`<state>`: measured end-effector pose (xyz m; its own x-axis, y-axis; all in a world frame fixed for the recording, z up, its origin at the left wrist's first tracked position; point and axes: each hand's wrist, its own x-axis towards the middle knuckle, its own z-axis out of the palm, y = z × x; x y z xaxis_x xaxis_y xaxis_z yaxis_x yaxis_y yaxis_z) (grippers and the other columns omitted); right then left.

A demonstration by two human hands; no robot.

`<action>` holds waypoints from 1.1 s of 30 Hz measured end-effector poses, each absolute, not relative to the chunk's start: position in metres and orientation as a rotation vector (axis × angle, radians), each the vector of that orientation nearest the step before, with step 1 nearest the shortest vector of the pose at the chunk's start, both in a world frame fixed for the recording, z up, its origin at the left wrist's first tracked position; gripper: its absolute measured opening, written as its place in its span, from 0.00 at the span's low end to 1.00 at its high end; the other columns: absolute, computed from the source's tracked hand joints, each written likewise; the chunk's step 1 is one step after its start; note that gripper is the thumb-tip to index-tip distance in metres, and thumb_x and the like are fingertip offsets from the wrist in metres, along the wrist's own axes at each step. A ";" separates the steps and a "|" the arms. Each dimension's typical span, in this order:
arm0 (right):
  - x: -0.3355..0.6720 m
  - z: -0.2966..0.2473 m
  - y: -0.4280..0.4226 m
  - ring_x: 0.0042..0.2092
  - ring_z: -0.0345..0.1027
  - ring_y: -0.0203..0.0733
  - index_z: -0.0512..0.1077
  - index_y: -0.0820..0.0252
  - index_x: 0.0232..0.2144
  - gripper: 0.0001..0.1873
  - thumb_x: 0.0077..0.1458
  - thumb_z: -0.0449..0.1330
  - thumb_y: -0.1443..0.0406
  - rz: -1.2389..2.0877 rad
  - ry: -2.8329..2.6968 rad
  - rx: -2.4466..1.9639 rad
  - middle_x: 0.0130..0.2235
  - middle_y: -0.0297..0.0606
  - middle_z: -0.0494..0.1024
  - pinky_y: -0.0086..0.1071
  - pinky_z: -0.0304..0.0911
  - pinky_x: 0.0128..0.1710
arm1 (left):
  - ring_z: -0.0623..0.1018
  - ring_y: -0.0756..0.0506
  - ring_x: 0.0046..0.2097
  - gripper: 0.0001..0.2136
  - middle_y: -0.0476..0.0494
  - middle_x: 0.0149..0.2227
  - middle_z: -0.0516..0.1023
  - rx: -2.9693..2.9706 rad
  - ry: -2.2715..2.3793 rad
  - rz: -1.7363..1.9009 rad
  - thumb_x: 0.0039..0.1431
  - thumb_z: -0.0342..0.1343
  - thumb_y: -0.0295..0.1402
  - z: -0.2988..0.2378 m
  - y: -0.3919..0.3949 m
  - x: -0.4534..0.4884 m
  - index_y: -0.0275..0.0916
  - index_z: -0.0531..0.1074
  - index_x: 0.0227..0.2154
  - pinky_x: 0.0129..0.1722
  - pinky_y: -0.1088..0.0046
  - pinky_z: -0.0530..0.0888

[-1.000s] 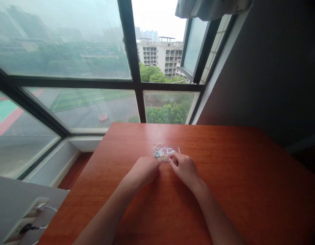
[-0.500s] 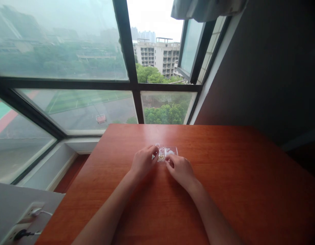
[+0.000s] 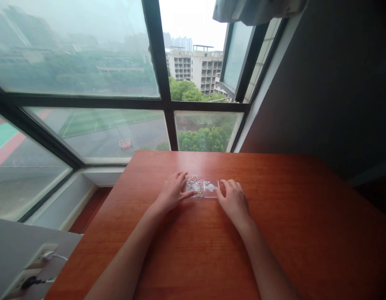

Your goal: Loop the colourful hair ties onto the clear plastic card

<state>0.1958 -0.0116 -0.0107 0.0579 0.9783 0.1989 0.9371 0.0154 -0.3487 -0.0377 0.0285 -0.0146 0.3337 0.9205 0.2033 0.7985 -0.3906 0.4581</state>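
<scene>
A small clear plastic box [image 3: 203, 187] with little coloured pieces inside lies flat on the reddish-brown wooden table [image 3: 274, 233]. My left hand [image 3: 173, 192] rests at the box's left end, fingers stretched out and touching its edge. My right hand [image 3: 234, 199] lies at the box's right end, fingers spread and touching that side. Neither hand lifts the box; it sits between them on the tabletop.
Large windows [image 3: 86, 83] with dark frames stand beyond the table's far edge. A dark wall [image 3: 337, 83] runs along the right. A white power strip with plugged cables [image 3: 30, 271] lies on a grey ledge at the lower left.
My right hand moved from the box's front edge to its right end and its fingers spread out. My left hand shifted slightly and flattened at the left end.
</scene>
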 end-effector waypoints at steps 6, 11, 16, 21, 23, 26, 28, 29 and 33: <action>0.192 -0.031 -0.010 0.60 0.54 0.58 0.68 0.65 0.52 0.26 0.57 0.56 0.53 0.101 -1.990 -1.942 0.58 0.55 0.65 0.49 0.52 0.57 | 0.67 0.35 0.55 0.35 0.37 0.55 0.68 2.427 1.496 0.545 0.45 0.65 0.47 -0.017 0.025 -0.037 0.41 0.63 0.55 0.54 0.58 0.66; 0.190 -0.039 -0.007 0.61 0.55 0.54 0.60 0.64 0.58 0.32 0.55 0.57 0.54 0.253 -1.899 -1.688 0.59 0.53 0.65 0.49 0.53 0.59 | 0.69 0.36 0.53 0.33 0.39 0.52 0.71 2.394 1.459 0.582 0.44 0.66 0.45 -0.017 0.024 -0.034 0.41 0.63 0.54 0.52 0.60 0.66; 0.184 -0.032 -0.011 0.57 0.63 0.45 0.50 0.60 0.62 0.35 0.56 0.56 0.60 0.499 -1.901 -1.409 0.57 0.47 0.67 0.39 0.60 0.57 | 0.70 0.37 0.52 0.32 0.39 0.52 0.71 2.399 1.414 0.613 0.45 0.65 0.44 -0.016 0.019 -0.024 0.40 0.63 0.53 0.52 0.60 0.67; 0.178 -0.019 -0.019 0.58 0.59 0.49 0.57 0.57 0.60 0.31 0.56 0.58 0.59 0.365 -2.088 -1.380 0.57 0.45 0.65 0.43 0.58 0.58 | 0.70 0.38 0.51 0.31 0.39 0.50 0.71 2.391 1.381 0.652 0.46 0.64 0.47 -0.016 0.015 -0.015 0.40 0.64 0.51 0.52 0.59 0.67; 0.179 -0.016 -0.020 0.57 0.59 0.50 0.61 0.55 0.59 0.30 0.55 0.59 0.57 0.319 -2.133 -1.400 0.56 0.45 0.65 0.44 0.60 0.57 | 0.71 0.38 0.51 0.31 0.39 0.50 0.72 2.382 1.383 0.660 0.45 0.65 0.47 -0.017 0.015 -0.015 0.40 0.65 0.51 0.52 0.60 0.67; 0.182 -0.017 -0.019 0.58 0.57 0.52 0.61 0.56 0.59 0.31 0.55 0.59 0.56 0.276 -2.178 -1.429 0.58 0.47 0.64 0.47 0.58 0.58 | 0.71 0.38 0.51 0.31 0.39 0.50 0.72 2.375 1.377 0.671 0.45 0.65 0.47 -0.017 0.015 -0.015 0.40 0.65 0.50 0.52 0.60 0.67; 0.184 -0.020 -0.017 0.62 0.52 0.54 0.61 0.57 0.60 0.31 0.56 0.58 0.55 0.271 -2.206 -1.442 0.61 0.49 0.60 0.49 0.55 0.60 | 0.71 0.38 0.50 0.31 0.39 0.50 0.72 2.373 1.370 0.675 0.45 0.64 0.49 -0.015 0.014 -0.015 0.40 0.65 0.50 0.52 0.60 0.67; 0.184 -0.021 -0.017 0.63 0.49 0.54 0.61 0.58 0.60 0.31 0.57 0.57 0.55 0.278 -2.220 -1.447 0.63 0.49 0.58 0.50 0.53 0.61 | 0.71 0.38 0.50 0.31 0.39 0.49 0.72 2.371 1.368 0.676 0.45 0.64 0.50 -0.014 0.013 -0.015 0.40 0.65 0.50 0.52 0.60 0.67; 0.185 -0.019 -0.017 0.65 0.47 0.52 0.59 0.59 0.61 0.31 0.58 0.54 0.57 0.345 -2.246 -1.456 0.65 0.48 0.55 0.48 0.51 0.62 | 0.71 0.38 0.50 0.29 0.39 0.49 0.72 2.367 1.367 0.680 0.46 0.65 0.46 -0.011 0.011 -0.013 0.40 0.66 0.50 0.51 0.60 0.67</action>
